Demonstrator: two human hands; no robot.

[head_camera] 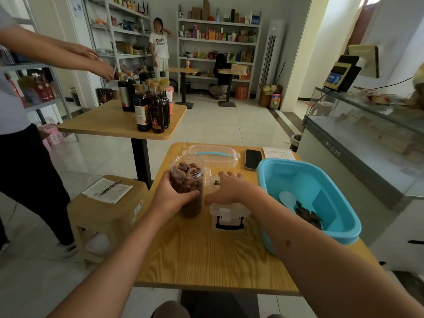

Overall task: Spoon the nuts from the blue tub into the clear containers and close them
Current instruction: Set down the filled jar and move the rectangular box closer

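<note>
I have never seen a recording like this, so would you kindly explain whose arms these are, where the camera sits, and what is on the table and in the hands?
There is no machine here: a person wears one wide-angle camera on the head, looking forward and down, so the two arms reaching in from the bottom are their own. The left hand grips a clear round jar, open at the top and nearly full of brown nuts. The right hand rests, fingers fairly straight, on a small clear box with black latches. To the right on the wooden table stands the blue tub, holding a pale spoon and a few remaining nuts. Behind lie a clear lid with a blue handle, a phone and a sheet of paper.
</note>
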